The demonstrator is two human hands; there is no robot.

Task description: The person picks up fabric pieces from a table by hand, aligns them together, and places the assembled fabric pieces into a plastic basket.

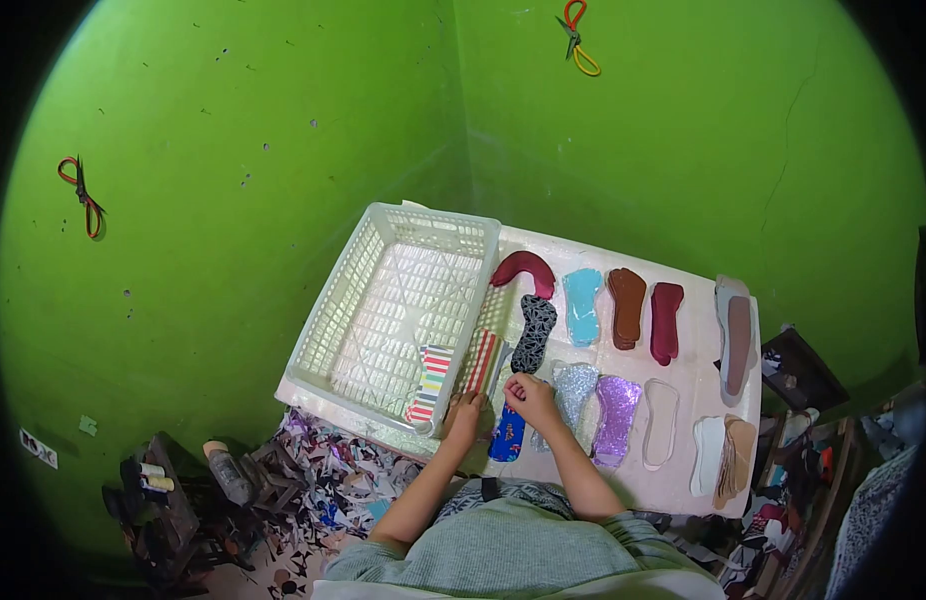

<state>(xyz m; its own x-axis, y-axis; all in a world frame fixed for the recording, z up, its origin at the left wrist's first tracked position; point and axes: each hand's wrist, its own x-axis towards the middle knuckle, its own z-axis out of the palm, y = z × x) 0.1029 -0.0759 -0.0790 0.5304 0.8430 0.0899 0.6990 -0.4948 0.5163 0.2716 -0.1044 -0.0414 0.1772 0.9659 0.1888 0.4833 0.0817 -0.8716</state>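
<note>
My left hand (464,413) is closed on the lower end of a red-striped fabric piece (484,360), beside the basket's front right corner. To its right, my right hand (531,396) has its fingers curled together; whatever they may hold is too small to make out. Below that hand lies a blue patterned sole-shaped piece (506,437), and just above it a black-and-grey patterned one (534,335). Inside the white plastic basket (326,312), a multicoloured striped piece (432,380) rests at the near right corner.
Sole-shaped stacks in dark red (666,320), brown (626,305), light blue (583,305), silver glitter (575,390) and purple glitter (616,420) lie on the table (673,483). Scissors (81,195) hang on the green wall. Fabric scraps (328,480) cover the floor.
</note>
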